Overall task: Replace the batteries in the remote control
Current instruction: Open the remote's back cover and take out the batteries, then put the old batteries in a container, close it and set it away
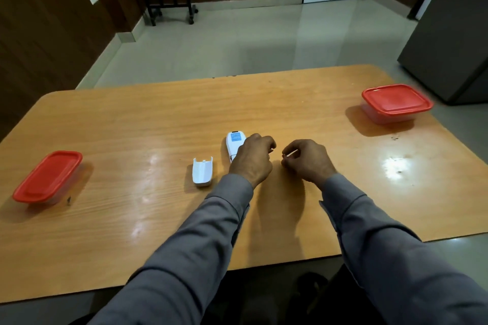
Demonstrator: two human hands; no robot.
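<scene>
Remote control [235,144] lies back-up on bench [158,124], its near end covered by left hand [252,159]. Left hand is curled; a small pale tip is seen at its fingertips. Right hand [307,159], just beside, is pinched on a thin pale object [290,153], identity unclear. Battery cover [202,171] lies left of left hand, inside up. Red-lidded containers sit far left [47,177] and far right [396,103].

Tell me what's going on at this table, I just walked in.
A person is changing a remote's batteries. The left hand rests on the white remote, lying back-up on the wooden table; its battery cover lies off beside it. The right hand pinches something small and thin. Two red-lidded containers sit closed at either side.
</scene>
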